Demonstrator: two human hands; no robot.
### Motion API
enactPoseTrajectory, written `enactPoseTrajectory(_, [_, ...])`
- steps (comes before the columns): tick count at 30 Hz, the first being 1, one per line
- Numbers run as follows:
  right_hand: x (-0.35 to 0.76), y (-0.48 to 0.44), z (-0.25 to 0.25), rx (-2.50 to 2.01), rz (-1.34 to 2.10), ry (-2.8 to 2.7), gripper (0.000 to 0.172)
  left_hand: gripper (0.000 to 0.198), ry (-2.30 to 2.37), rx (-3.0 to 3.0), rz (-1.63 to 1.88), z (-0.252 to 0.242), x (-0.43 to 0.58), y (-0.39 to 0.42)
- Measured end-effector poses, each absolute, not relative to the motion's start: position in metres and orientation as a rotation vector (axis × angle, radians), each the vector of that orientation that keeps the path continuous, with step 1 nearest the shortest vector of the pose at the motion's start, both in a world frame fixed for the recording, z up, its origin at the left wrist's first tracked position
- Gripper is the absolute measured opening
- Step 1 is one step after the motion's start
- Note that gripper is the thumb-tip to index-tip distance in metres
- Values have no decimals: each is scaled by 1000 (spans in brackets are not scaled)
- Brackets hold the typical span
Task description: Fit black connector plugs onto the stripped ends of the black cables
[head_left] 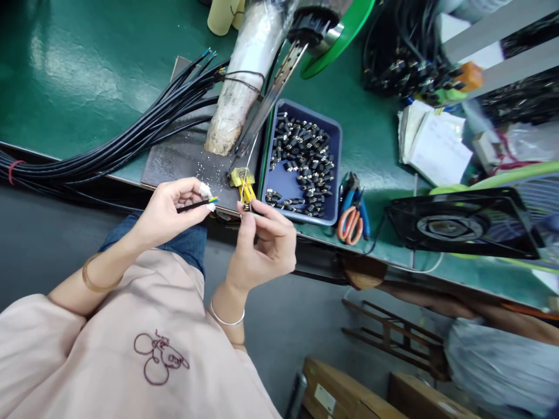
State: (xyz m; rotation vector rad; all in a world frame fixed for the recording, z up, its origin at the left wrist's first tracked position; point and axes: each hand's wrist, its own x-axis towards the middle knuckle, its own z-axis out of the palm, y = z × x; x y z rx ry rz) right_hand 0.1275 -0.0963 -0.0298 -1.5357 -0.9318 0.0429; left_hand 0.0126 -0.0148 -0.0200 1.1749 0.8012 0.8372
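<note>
My left hand point(161, 218) is closed on a black cable point(188, 206), its fingertips wrapped in white. Thin coloured cores, yellow-green and blue among them, stick out of the cable's end toward the right. Beside it, my right hand point(264, 247) pinches a small connector with metal pins point(247, 206) at the near end of a yellow holder point(247, 189). Fingers partly cover the connector. A thin pale solder wire point(250, 156) comes down to the holder. Behind both hands lies a dark work plate point(174, 166) with white specks on it.
A blue tray point(337, 174) of several small black connectors stands right of the holder. Pliers point(350, 224) lie beyond it, near a black fan point(463, 226). A wrapped white tube point(244, 75) hangs overhead. Black cables point(109, 157) bundle at left. Another person's arm point(419, 297) rests at right.
</note>
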Motion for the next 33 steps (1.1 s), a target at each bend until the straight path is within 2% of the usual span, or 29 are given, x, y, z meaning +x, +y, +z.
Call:
enactPoseTrajectory(5, [129, -94, -23, -1397, 241, -902, 8, 14, 730, 1198, 766, -18, 10, -14])
enactPoseTrajectory(10, [128, -94, -26, -1336, 254, -956, 6, 13, 736, 1324, 706, -15, 8, -16])
enactPoseTrajectory(17, [137, -93, -27, -1444, 430, -976, 9, 12, 724, 1396, 693, -14, 6, -18])
enactPoseTrajectory(20, [140, -92, -29, -1432, 526, -1028, 6, 11, 698, 1424, 708, -16, 5, -18])
enactPoseTrajectory(28, [142, -95, -33, -1416, 535, -1043, 4, 14, 655, 1615, 749, -20, 3, -20])
enactPoseTrajectory(33, [148, -102, -26, -1495, 437, -1197, 7, 17, 642, 1986, 856, -22, 4, -23])
